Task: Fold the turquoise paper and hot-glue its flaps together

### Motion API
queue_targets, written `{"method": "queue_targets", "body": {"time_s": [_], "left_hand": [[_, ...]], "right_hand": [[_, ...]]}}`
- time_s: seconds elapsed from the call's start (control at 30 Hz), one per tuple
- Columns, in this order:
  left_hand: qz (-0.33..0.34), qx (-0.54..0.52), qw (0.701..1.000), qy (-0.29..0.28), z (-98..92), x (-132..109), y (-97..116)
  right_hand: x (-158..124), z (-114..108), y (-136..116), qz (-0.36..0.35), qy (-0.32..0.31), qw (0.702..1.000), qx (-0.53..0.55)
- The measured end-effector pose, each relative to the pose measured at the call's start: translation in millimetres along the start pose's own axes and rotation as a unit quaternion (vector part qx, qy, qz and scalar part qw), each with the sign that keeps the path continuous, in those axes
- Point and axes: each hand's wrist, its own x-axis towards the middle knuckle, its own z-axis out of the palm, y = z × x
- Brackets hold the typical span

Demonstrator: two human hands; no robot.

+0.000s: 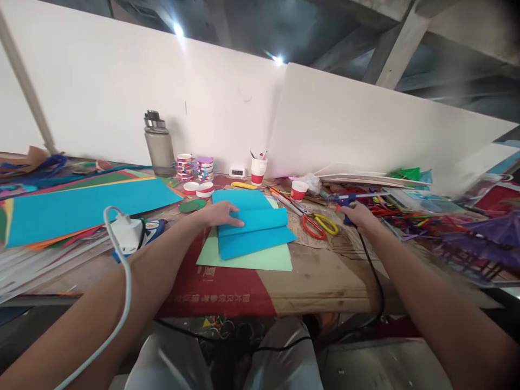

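Note:
My left hand lies on a folded sheet of blue paper, thumb and index finger apart. The blue paper has raised creases across it and rests on pale green sheets. Off to the right, my right hand is closed round a blue glue gun, its nozzle end turned left. A black cord hangs down from the gun. Between my hands lie scissors with an orange handle and a yellow handle. My left fingertips partly blend into the paper's folds.
Large coloured sheets and a white charger on a power strip lie to the left. A bottle, paper cups, a small clock and another cup stand behind. Coloured sticks and a purple model crowd the right.

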Motion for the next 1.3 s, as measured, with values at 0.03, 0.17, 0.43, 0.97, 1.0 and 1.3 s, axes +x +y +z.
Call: {"method": "queue_targets", "body": {"time_s": [0.03,0.17,0.43,0.97,1.0,1.3], "left_hand": [[-0.004,0.001,1.000,-0.001,0.8,0.7,-0.1],[-0.010,0.010,1.000,-0.022,1.5,1.1,1.1],[0.004,0.029,0.999,-0.036,0.5,-5.2,6.1],[0.017,0.003,0.999,-0.031,2.2,-5.3,7.5],[0.017,0.005,0.999,-0.032,2.1,-5.4,7.8],[0.010,0.012,0.999,-0.037,0.3,-4.5,8.1]], "right_hand": [[-2.0,4.0,-7.4,-0.005,0.002,1.000,0.026],[-28.1,30.7,-54.1,-0.090,-0.074,0.964,0.240],[-83.4,57.8,-96.8,-0.197,-0.364,0.896,0.159],[-94.4,55.9,-82.1,-0.305,-0.377,0.867,-0.113],[-95.8,57.2,-82.1,-0.317,-0.368,0.866,-0.124],[-72.5,37.3,-76.8,-0.306,-0.311,0.868,-0.237]]}}
